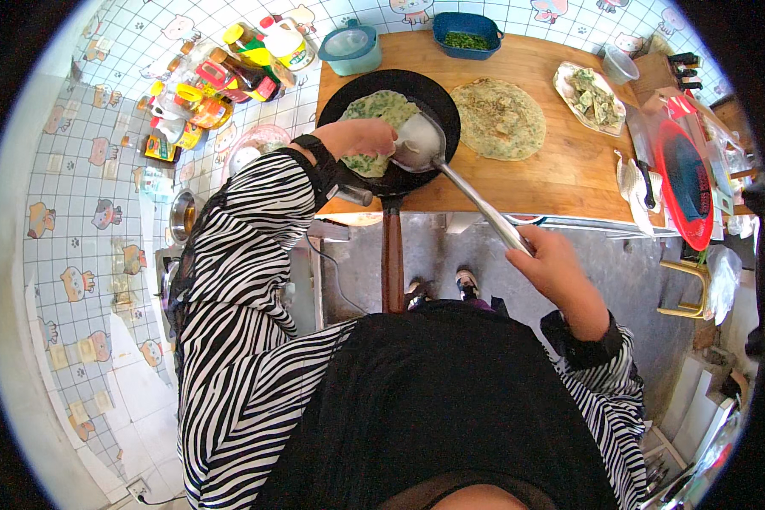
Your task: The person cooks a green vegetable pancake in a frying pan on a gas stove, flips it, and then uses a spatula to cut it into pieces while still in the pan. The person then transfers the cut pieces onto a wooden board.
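Observation:
A green-flecked pancake (382, 108) lies in a black frying pan (430, 89) with a brown handle. My left hand (364, 138) reaches over the pancake, its fingers bent at the edge beside the spatula's head; whether they pinch the pancake cannot be told. In my right hand (551, 271) is the handle end of a metal wok spatula (481, 204), whose broad head rests in the pan against the pancake's right side. A browned round flatbread (498, 119) lies on the wooden board (567, 172) right of the pan.
A blue container (467, 36) of chopped greens and a lidded teal box (350, 50) stand behind. At right are a plate of food pieces (590, 99), a knife (644, 150), a knife block (663, 70) and a red-rimmed basket (685, 185). Several bottles (220, 83) stand at left.

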`<state>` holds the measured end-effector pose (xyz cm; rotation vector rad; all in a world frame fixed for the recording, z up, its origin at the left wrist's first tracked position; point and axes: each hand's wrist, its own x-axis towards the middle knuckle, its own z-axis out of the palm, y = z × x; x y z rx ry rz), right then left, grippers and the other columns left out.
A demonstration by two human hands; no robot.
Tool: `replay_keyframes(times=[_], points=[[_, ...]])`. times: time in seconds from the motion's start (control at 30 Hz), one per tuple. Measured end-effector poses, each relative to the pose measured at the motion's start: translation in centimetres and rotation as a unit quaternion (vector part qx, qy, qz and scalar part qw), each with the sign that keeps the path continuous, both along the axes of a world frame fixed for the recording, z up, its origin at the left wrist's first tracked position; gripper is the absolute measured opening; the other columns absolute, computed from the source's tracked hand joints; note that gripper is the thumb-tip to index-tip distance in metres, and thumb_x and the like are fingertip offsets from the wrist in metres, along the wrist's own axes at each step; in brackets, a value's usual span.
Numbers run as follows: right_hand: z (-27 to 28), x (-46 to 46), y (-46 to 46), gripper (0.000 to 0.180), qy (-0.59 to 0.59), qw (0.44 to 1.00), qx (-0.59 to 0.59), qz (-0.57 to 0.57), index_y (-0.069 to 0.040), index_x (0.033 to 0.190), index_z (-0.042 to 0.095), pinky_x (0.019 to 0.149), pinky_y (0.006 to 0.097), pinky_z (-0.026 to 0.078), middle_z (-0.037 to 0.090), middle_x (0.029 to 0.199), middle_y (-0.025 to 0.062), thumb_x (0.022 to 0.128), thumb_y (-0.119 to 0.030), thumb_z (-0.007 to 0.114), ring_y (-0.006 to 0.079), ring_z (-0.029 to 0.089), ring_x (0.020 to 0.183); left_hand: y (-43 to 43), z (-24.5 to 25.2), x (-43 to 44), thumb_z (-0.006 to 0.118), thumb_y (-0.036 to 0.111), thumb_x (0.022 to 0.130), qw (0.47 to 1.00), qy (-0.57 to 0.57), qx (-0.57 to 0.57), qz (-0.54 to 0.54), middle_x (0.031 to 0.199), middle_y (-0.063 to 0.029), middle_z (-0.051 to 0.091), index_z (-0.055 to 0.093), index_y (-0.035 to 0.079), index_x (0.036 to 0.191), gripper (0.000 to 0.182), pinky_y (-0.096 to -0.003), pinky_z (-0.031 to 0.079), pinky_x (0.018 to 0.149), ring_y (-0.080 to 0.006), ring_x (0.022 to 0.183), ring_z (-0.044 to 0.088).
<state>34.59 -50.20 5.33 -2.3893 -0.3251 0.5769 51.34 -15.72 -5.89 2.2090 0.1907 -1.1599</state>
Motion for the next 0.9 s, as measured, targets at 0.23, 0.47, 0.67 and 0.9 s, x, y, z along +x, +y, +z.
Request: replay_keyframes(times=[0.23,0.47,0.67,0.9], points=[[6.6,-1.7,-3.9,0.028,-0.083,0.993,-0.082,-0.008,-0.006,0.098,0.06,0.065,0.0428,0.047,0.062,0.077,0.0197,0.075,-0.022,0.063,0.0381,0.06,0.074,-1.0,8.6,-3.5,0.052,0.023,0.079,0.959,-0.251,-0.011,-0.131,0.086,-0.0104,0.064,0.053,0.008,0.116,0.04,-0.0358,0.047,0.067,-0.0227,0.079,0.06],[6.7,0.1,-1.7,0.025,-0.177,0.976,-0.124,0.019,-0.004,0.091,0.059,0.066,0.0465,0.046,0.06,0.075,0.0218,0.077,-0.023,0.061,0.0387,0.059,0.075,-1.8,17.3,-14.8,0.058,0.019,0.081,0.851,-0.516,0.09,0.04,0.07,-0.0084,0.059,0.061,0.007,0.097,0.02,-0.026,0.044,0.062,-0.0137,0.064,0.054],[4.3,2.4,1.1,0.021,-0.193,0.96,-0.177,0.098,-0.004,0.087,0.06,0.067,0.0469,0.047,0.062,0.076,0.0206,0.077,-0.022,0.056,0.0386,0.059,0.074,-4.0,14.1,-23.7,0.059,0.006,0.079,0.796,-0.576,-0.036,0.183,0.069,-0.0088,0.06,0.06,0.002,0.093,0.015,-0.0254,0.045,0.061,-0.0144,0.062,0.056],[4.0,3.5,2.9,0.019,-0.206,0.942,-0.216,0.153,-0.002,0.079,0.061,0.066,0.0474,0.048,0.061,0.073,0.0217,0.075,-0.019,0.053,0.0381,0.06,0.071,-4.0,7.6,-28.6,0.058,0.004,0.081,0.791,-0.495,-0.134,0.335,0.073,-0.0041,0.06,0.059,0.0,0.091,0.011,-0.0238,0.044,0.064,-0.0092,0.069,0.055]])
